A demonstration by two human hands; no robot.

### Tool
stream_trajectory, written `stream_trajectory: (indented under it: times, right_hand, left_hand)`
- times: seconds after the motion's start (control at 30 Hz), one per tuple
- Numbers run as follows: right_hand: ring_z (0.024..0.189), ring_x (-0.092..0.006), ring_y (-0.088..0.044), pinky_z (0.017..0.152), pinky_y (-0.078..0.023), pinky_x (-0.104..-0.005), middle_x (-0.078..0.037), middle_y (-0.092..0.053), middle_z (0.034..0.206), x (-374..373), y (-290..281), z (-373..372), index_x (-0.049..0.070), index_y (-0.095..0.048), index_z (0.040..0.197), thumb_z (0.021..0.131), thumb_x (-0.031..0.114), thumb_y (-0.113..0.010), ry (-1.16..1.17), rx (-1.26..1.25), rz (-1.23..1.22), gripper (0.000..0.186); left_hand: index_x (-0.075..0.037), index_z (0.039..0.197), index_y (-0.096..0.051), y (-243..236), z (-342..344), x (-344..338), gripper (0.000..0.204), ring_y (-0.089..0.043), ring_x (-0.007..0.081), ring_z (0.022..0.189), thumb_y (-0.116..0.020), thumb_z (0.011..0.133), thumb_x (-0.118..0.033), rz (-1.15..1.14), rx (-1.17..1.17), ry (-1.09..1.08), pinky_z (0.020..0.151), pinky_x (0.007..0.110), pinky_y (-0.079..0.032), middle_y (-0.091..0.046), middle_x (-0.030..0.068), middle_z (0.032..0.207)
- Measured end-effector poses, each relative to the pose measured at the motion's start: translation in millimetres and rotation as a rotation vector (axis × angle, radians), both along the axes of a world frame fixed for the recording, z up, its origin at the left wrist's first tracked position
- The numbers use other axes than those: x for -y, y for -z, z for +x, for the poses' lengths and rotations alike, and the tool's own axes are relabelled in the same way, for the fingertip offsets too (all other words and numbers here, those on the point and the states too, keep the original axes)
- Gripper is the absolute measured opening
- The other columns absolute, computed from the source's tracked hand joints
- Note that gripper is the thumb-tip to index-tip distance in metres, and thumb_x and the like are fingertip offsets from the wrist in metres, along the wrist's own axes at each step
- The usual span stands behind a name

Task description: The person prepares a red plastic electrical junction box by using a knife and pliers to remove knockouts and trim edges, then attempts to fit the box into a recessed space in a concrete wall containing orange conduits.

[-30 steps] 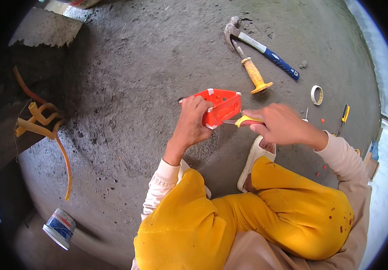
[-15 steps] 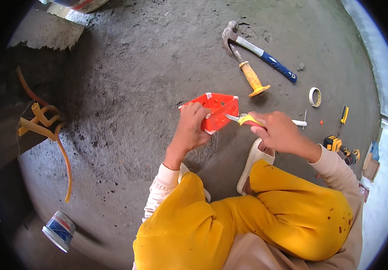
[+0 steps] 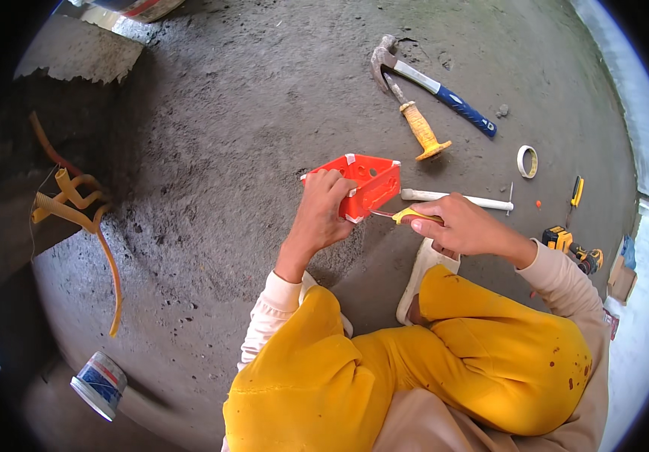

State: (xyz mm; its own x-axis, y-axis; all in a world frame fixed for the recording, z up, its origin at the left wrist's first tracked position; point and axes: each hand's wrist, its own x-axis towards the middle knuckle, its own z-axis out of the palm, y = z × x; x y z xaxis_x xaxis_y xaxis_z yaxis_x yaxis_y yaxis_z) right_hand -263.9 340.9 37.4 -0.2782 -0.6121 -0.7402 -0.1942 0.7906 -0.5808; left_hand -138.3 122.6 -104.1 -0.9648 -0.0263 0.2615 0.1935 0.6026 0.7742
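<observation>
The left hand point(image 3: 324, 218) has its fingers closed over the rim of the orange box point(image 3: 362, 183), held tilted just above the concrete floor point(image 3: 211, 151). The right hand point(image 3: 464, 226) is closed on a yellow-handled tool point(image 3: 413, 215), its tip at the box's side. A slip could drive the tip toward the left fingers, since they lie close to it.

The rough grey concrete floor point(image 3: 211, 151) carries a hammer point(image 3: 430, 83). Just beside the hammer lies a chisel point(image 3: 418, 124). Below the hammer lies a white pipe point(image 3: 456, 199), to its right a tape roll point(image 3: 527, 161), far lower left a can point(image 3: 99, 385).
</observation>
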Motion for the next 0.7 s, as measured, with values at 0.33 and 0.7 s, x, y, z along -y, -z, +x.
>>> stream_trajectory:
  times: [0.33,0.7]
  right_hand:
    - [0.045,-0.0172,-0.054,0.051,-0.047,-0.0336,-0.01,-0.053,0.058,-3,9,-1,0.007,-0.07,0.122,0.103,0.033,-0.051,0.079,0.129,0.038,0.037]
    - [0.035,-0.0157,-0.051,0.04,-0.044,-0.0318,-0.004,-0.047,0.054,-8,25,1,0.002,-0.068,0.116,0.104,0.033,-0.05,0.139,0.212,-0.039,0.037]
  left_hand:
    - [-0.01,0.107,-0.058,1,1,2,0.058,-0.056,0.0324,0.099,-0.089,0.059,-0.01,-0.016,0.005,-0.006,0.089,0.044,-0.041,-0.057,0.0088,0.1]
    - [-0.01,0.106,-0.059,-1,0,2,0.057,-0.053,0.0306,0.093,-0.088,0.058,-0.01,-0.031,0.025,0.013,0.087,0.043,-0.04,-0.055,0.0076,0.095]
